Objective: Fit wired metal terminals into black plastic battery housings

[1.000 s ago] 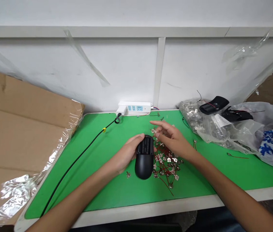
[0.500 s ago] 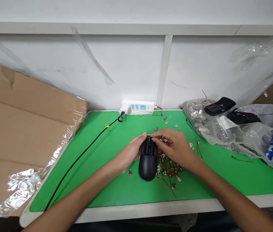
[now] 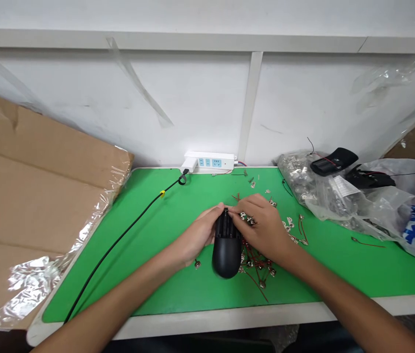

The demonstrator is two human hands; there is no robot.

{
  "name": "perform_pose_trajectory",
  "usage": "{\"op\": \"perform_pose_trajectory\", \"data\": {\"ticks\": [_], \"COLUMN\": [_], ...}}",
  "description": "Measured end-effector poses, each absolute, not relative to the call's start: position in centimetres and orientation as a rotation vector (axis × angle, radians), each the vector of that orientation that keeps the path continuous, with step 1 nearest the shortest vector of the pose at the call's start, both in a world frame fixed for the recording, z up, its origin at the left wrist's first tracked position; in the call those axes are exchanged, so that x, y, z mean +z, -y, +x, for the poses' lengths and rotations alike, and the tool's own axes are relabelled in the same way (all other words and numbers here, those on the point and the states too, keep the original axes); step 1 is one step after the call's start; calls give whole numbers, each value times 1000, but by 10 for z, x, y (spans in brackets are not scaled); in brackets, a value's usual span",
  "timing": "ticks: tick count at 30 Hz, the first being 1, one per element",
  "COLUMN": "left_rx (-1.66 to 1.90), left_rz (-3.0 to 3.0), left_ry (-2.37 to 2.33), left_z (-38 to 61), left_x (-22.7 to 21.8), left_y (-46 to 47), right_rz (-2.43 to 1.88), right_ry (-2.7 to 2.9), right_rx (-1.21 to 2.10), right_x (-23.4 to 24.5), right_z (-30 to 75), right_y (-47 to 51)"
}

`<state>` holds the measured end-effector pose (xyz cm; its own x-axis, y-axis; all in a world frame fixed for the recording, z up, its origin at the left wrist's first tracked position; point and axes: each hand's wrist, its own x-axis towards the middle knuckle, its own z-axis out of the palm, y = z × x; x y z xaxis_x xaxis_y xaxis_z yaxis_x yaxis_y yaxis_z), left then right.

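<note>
A black rounded plastic housing (image 3: 226, 250) with an open battery bay lies on the green mat (image 3: 170, 289). My left hand (image 3: 196, 235) is wrapped round its left side and far end. My right hand (image 3: 261, 225) rests against the right side, its fingertips pinched together at the far end of the bay on a small piece too tiny to name. A heap of small metal contacts with red wires (image 3: 261, 262) lies under and beside my right hand.
A white power strip (image 3: 210, 162) sits at the back, a black cable (image 3: 119, 240) running across the mat. Cardboard wrapped in film (image 3: 34, 196) stands on the left. Plastic bags of metal parts (image 3: 325, 196) and black housings (image 3: 333, 161) lie on the right.
My right hand came down from an open pose above the contact heap and pinched at the far end of the battery bay. The left hand kept its hold on the housing.
</note>
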<state>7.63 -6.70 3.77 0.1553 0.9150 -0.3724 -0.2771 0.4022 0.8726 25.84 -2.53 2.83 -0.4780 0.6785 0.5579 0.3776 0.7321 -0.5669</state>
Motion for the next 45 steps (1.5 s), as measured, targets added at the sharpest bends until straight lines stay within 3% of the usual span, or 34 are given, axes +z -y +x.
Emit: {"op": "perform_pose_trajectory", "data": {"ticks": [9, 26, 45], "left_rx": [1028, 1113, 1064], "left_rz": [767, 928, 988], "left_ry": [-1126, -1070, -1069], "left_z": [77, 86, 91], "left_x": [27, 49, 42], "left_y": [66, 79, 90], "right_rz": [-805, -971, -1058], "right_ry": [2156, 2030, 2279], "right_rx": [448, 920, 630], "right_x": [25, 42, 52], "right_z": [260, 261, 263], "right_y": [23, 33, 46]}}
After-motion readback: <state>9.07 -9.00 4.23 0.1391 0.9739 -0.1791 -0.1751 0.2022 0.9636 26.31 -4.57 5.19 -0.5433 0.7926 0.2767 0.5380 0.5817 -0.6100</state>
